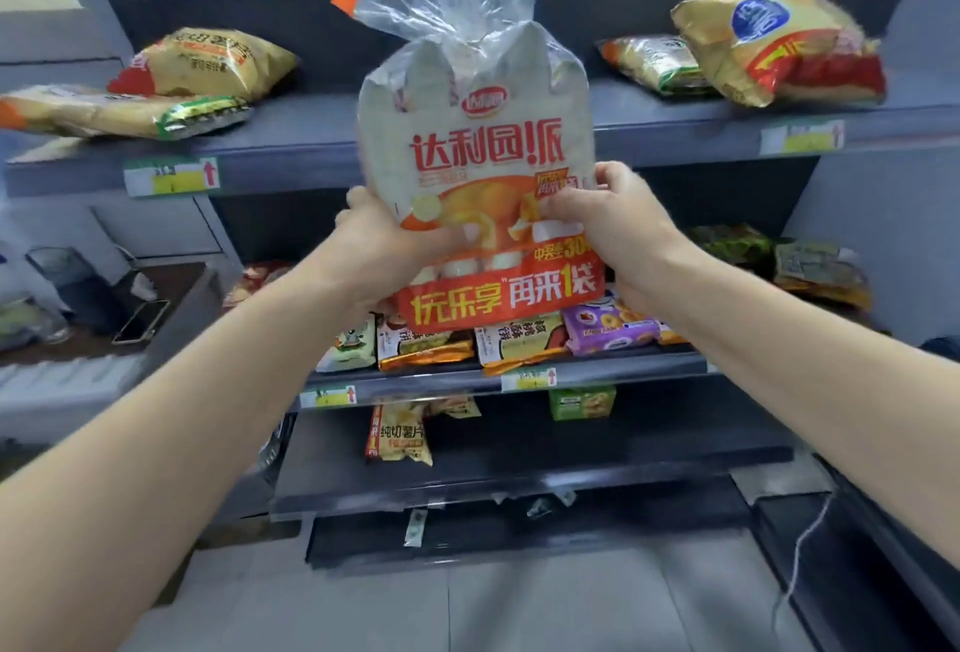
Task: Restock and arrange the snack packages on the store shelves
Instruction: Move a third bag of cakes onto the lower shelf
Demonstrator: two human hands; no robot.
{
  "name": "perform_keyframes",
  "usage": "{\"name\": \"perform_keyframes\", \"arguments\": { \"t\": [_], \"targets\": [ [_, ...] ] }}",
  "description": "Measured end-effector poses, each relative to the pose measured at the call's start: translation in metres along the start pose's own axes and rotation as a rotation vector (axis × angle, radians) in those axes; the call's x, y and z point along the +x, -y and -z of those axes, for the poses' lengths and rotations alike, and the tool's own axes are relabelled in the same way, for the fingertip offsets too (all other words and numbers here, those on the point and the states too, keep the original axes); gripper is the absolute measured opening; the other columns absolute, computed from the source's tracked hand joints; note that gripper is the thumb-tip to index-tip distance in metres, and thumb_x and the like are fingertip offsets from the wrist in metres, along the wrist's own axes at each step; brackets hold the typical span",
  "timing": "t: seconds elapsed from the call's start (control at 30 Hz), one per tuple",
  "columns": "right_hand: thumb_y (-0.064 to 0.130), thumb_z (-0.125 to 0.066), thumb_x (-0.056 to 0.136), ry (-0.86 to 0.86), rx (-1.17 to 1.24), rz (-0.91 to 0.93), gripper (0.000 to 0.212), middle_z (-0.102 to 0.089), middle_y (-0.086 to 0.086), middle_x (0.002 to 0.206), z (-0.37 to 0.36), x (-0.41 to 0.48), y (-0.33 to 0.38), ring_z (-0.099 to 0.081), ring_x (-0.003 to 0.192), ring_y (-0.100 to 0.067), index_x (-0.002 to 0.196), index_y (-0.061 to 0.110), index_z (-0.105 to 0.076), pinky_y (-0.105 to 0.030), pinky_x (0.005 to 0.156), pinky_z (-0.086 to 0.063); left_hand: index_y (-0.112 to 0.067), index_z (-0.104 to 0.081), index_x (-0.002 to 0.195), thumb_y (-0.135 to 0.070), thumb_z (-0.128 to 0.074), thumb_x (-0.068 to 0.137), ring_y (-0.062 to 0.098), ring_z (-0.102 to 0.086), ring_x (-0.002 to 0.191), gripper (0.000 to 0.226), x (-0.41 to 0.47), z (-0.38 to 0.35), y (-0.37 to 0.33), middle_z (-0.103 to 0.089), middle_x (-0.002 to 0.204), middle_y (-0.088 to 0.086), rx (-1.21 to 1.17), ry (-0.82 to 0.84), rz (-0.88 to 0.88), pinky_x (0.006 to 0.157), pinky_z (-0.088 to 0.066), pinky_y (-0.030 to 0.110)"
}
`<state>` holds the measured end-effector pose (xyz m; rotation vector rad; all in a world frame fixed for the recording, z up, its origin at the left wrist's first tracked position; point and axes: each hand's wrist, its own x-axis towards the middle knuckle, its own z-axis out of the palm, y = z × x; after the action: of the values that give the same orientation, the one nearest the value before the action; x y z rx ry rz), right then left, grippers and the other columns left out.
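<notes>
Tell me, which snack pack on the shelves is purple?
The cookie pack on the second shelf, just under the right hand; no other pack there is purple.

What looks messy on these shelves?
On the grey metal top shelf, the crinkly yellow-and-red snack bag lies tilted on top of a flat green-edged packet. Neither stands upright.

The held bag (475,158) is at centre, before the top shelf (311,132). On the shelf: left chip bag (208,61) at 10 o'clock, right chip bag (779,48) at 2 o'clock.
</notes>
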<state>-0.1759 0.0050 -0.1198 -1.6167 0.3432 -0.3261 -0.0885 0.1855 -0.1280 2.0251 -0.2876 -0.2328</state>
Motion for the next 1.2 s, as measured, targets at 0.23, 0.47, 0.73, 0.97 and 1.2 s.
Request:
{"name": "perform_keyframes", "arguments": {
  "t": [0.23, 0.47, 0.73, 0.97, 1.2],
  "targets": [
    [0.018, -0.067, 0.085, -0.008, -0.123, -0.168, 0.042, -0.064, -0.003, 0.107, 0.051, -0.006, -0.082, -0.068, 0.086, -0.019, 0.118, 0.020, -0.042, -0.037, 0.071, -0.058, -0.028, -0.032, 0.126, -0.059, -0.083, 0.042, 0.020, -0.060, 0.104, 0.103, -0.007, -0.082, 0.048, -0.053, 0.122, -0.001, -0.022, 0.127, 0.150, 0.079, -0.058, 0.043],
    [0.006, -0.064, 0.084, 0.025, -0.095, -0.323, 0.069, -0.060, -0.006, 0.114, 0.074, 0.036, -0.130, -0.065, 0.094, -0.024, 0.136, 0.029, -0.025, -0.044, 0.078, -0.056, -0.017, -0.040, 0.125, -0.026, -0.081, 0.071, 0.021, -0.066, 0.099, 0.068, 0.035, -0.131, 0.081, -0.065, 0.114, 0.000, -0.149, 0.245, 0.220, 0.081, -0.057, 0.046],
    [-0.002, -0.065, 0.082, 0.011, -0.109, -0.386, 0.085, -0.057, -0.003, 0.122, 0.067, 0.119, -0.172, -0.063, 0.098, -0.024, 0.144, 0.031, -0.018, -0.043, 0.082, -0.055, -0.014, -0.048, 0.125, -0.015, -0.076, 0.077, 0.021, -0.066, 0.099, 0.056, 0.122, -0.151, 0.110, -0.067, 0.117, 0.004, -0.168, 0.286, 0.237, 0.081, -0.054, 0.036],
    [-0.015, -0.054, 0.076, -0.029, -0.081, -0.465, 0.083, -0.058, -0.005, 0.097, 0.051, 0.185, -0.195, -0.061, 0.084, -0.022, 0.142, 0.023, -0.022, -0.036, 0.063, -0.053, -0.019, -0.037, 0.131, -0.023, -0.077, 0.075, 0.018, -0.061, 0.099, 0.069, 0.176, -0.146, 0.125, -0.061, 0.123, -0.001, -0.250, 0.301, 0.278, 0.066, -0.046, 0.023],
    [-0.014, -0.046, 0.067, 0.237, -0.018, -0.662, 0.058, -0.063, -0.017, 0.116, 0.057, 0.213, -0.197, -0.060, 0.107, -0.035, 0.122, 0.005, -0.051, -0.050, 0.087, -0.052, -0.022, -0.035, 0.137, -0.042, -0.084, 0.059, 0.018, -0.064, 0.106, 0.095, 0.197, -0.147, 0.144, -0.066, 0.120, -0.002, -0.272, 0.464, 0.333, 0.092, -0.048, 0.038]
  ]
}}
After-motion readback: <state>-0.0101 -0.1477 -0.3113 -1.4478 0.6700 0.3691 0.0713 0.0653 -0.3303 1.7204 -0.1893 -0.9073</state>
